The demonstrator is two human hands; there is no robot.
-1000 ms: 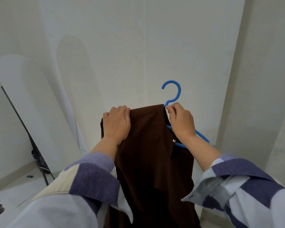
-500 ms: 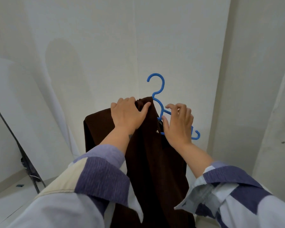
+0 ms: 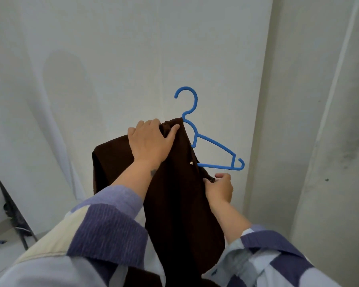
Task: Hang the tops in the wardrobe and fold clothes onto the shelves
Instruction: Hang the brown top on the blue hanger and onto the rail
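Head view: right hand (image 3: pixel 219 188) lower than before, off blue hanger (image 3: pixel 212 145).

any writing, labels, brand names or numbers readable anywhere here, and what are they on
None can be read.
Blue plastic hanger: no lettering shows.
Dark brown top: no tag or print in view, only a small metal stud.
Small dark mark on the left wrist below the left hand: too small and blurred to read.

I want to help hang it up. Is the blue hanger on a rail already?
No, the blue plastic hanger hooks on nothing; its hook is free against the white wall, under the dark brown top.
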